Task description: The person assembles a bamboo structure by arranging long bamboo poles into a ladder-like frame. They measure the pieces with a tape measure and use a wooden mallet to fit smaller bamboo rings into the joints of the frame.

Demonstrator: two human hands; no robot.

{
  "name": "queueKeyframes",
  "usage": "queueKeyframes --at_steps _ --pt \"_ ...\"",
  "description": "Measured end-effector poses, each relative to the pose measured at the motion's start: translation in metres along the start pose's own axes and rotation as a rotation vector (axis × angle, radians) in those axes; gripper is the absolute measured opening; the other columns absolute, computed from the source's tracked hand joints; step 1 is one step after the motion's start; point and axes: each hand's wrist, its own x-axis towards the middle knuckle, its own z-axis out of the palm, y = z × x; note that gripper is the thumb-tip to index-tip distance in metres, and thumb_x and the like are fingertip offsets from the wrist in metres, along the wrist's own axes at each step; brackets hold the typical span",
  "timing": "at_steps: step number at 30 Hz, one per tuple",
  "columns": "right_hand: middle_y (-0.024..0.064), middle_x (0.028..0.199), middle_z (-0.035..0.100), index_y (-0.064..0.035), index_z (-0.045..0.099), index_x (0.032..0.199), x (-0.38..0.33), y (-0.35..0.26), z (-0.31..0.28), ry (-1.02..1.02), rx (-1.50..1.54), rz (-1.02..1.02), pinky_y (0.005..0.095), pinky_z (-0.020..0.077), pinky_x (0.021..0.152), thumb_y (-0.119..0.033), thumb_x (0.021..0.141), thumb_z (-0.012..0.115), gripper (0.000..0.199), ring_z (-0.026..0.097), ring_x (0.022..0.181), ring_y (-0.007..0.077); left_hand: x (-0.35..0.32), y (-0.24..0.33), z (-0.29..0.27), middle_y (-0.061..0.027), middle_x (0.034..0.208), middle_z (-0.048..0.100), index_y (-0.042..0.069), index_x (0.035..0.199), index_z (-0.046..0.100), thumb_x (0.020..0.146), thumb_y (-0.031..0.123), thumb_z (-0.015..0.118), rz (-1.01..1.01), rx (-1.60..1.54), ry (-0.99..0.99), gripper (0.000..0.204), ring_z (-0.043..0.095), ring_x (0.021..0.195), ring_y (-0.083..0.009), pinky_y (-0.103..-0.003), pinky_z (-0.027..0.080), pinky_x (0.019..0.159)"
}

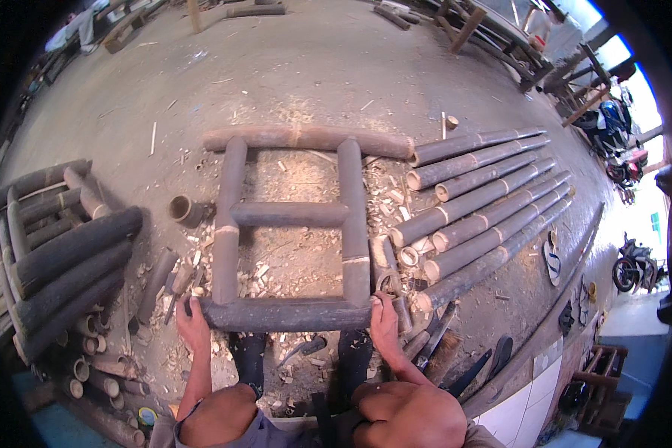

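Observation:
A frame of dark bamboo poles (291,313) lies before me, with two long crosspieces, two side poles and a short middle bar. My left hand (193,322) grips the left end of its near crosspiece. At the right end of that same pole, my right hand (384,322) is closed round it, thumb on top. The far crosspiece (306,137) is lighter brown and sticks out past both side poles. Wood chips cover the ground inside and around the frame. The fingers under the near pole are partly hidden.
Several cut bamboo poles (485,213) lie side by side at the right. On the left stands a stack of similar bamboo frames (75,254), with more poles below it. A short bamboo piece (187,212) sits left of the frame. A sandal (551,261) lies farther right.

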Motion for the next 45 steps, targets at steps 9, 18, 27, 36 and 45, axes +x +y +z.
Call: queueKeyframes --at_steps 9,18,27,36,45 --pt "0.0204 0.123 0.061 0.0012 0.066 0.122 0.060 0.009 0.018 0.170 -0.365 -0.459 0.0537 0.0418 0.107 -0.005 0.094 0.055 0.031 0.054 0.119 0.0424 0.014 0.011 0.011 -0.0244 0.110 0.072 -0.003 0.120 0.068 0.105 0.028 0.058 0.182 0.070 -0.114 0.035 0.068 0.103 -0.0397 -0.044 0.051 0.093" --pt "0.0175 0.115 0.063 -0.0016 0.072 0.102 0.065 0.043 -0.012 0.255 -0.557 -0.497 0.0531 0.0466 0.096 -0.010 0.091 0.061 0.017 0.056 0.111 0.0404 -0.014 0.022 -0.002 -0.0260 0.118 0.069 0.000 0.130 0.062 0.107 0.035 0.055 0.168 0.076 -0.353 0.042 0.066 0.112 -0.0431 -0.047 0.050 0.097" --pt "0.0209 0.112 0.062 -0.0039 0.073 0.096 0.066 0.049 0.000 0.374 -0.639 -0.464 0.0554 0.0453 0.092 -0.018 0.093 0.063 0.018 0.056 0.109 0.0409 -0.005 0.017 0.007 -0.0254 0.104 0.072 0.003 0.122 0.068 0.107 0.033 0.055 0.154 0.021 -0.280 0.035 0.070 0.097 -0.0428 -0.047 0.054 0.084" --pt "0.0170 0.119 0.058 -0.0114 0.075 0.100 0.058 0.039 0.010 0.282 -0.669 -0.492 0.0563 0.0380 0.104 -0.027 0.088 0.063 0.023 0.053 0.116 0.0397 0.025 0.021 0.017 -0.0262 0.087 0.070 0.007 0.114 0.069 0.108 0.035 0.053 0.183 0.103 -0.200 0.033 0.069 0.083 -0.0460 -0.052 0.053 0.075" --pt "0.0146 0.128 0.056 -0.0123 0.079 0.103 0.093 0.022 0.011 0.281 -0.746 -0.236 0.0614 0.0306 0.114 -0.033 0.091 0.065 0.027 0.049 0.127 0.0367 0.054 0.035 0.037 -0.0304 0.098 0.070 0.005 0.121 0.065 0.110 0.038 0.048 0.243 0.105 -0.318 0.039 0.067 0.096 -0.0499 -0.054 0.051 0.085"
